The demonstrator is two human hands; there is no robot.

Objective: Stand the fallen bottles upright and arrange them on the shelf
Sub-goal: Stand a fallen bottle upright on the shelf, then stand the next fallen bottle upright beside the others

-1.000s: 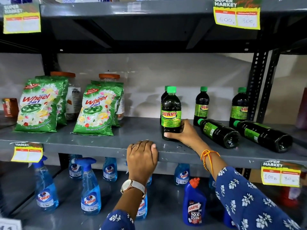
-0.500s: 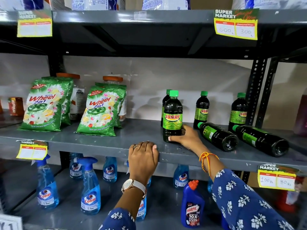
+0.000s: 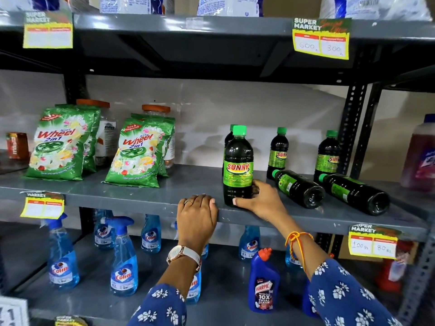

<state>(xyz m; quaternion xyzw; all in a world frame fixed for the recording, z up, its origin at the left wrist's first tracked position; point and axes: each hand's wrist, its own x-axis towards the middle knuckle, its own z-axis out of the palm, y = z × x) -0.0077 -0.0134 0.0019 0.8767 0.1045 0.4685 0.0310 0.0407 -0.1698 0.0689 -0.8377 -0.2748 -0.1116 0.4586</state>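
- Bottles of dark Sunny liquid were the job on the middle shelf [image 3: 141, 196]: one front bottle [image 3: 238, 165] stood upright near the edge, just in front of another of which only a sliver showed.
- Right hand [image 3: 259, 201] was wrapped around that front bottle's base, thumb low across the near side, apparently steadying it in its spot.
- Left hand [image 3: 196, 212] lay flat, fingers together and holding nothing, over the shelf lip, seemingly as a brace.
- Two fallen bottles, the nearer [image 3: 297, 188] and the farther right [image 3: 354, 192], lay on their sides, caps pointing far-left, each in front of a standing bottle; both awaited righting.
- Detergent bags [image 3: 138, 151] stood well apart at the left, out of the way.
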